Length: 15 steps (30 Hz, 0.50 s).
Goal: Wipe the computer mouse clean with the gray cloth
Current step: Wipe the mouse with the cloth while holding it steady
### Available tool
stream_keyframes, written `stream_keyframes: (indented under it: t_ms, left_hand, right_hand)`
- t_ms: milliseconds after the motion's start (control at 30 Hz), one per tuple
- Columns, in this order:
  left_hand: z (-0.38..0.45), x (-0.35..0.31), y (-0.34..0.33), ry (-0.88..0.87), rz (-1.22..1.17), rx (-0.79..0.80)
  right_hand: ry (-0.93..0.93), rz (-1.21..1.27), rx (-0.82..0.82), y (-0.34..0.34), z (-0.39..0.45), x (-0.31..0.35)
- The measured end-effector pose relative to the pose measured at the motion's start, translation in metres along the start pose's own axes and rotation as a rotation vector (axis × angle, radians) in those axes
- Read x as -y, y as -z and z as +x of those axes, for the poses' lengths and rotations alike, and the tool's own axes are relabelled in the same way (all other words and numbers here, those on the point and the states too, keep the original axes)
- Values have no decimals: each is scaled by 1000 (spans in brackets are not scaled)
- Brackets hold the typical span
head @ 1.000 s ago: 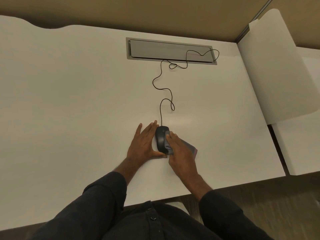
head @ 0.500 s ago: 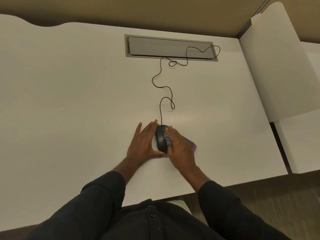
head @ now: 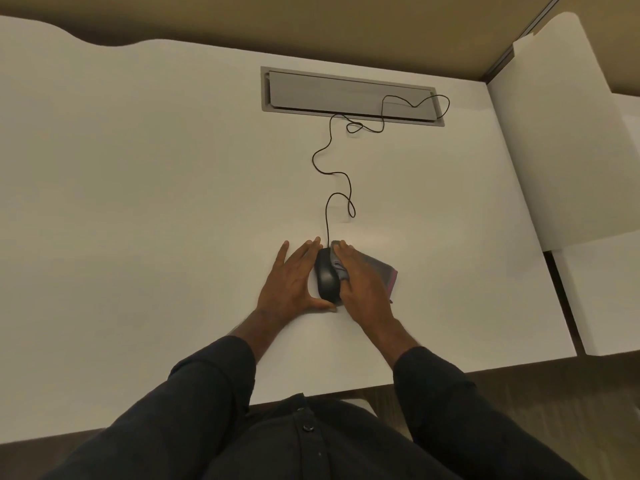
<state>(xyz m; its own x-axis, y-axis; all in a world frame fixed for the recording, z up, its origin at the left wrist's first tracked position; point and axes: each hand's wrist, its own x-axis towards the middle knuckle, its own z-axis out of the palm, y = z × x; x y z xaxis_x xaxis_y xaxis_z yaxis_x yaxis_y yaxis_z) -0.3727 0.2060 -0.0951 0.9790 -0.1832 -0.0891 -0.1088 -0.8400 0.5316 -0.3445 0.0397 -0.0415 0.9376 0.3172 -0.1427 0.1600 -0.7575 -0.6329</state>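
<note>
A black wired computer mouse point(head: 325, 277) lies on the white desk point(head: 138, 202), near its front middle. My left hand point(head: 289, 282) rests flat against the mouse's left side, thumb curled around its near end, bracing it. My right hand point(head: 360, 287) presses the gray cloth point(head: 375, 266) against the mouse's right side and front. The cloth is folded, with a reddish edge showing on its right. Most of the cloth is hidden under my right hand.
The mouse cable point(head: 337, 174) loops away across the desk to a gray cable hatch point(head: 349, 95) at the back. A white divider panel point(head: 568, 133) stands at the right edge, with another desk point(head: 609, 296) beyond it.
My right hand has slid the cloth forward along the mouse's right side, toward the cable end. The left hand has stayed in place on the mouse.
</note>
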Motion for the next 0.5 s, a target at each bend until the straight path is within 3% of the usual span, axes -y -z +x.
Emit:
stream_keyframes:
  t_ms: [233,500]
  left_hand:
    - [0,-1,0,-8,-20,-13]
    - [0,-1,0,-8,-33,-11]
  right_hand:
    - [84,55,-80,-9,-31,-6]
    - [276,-213,-50,-12,-48,-13]
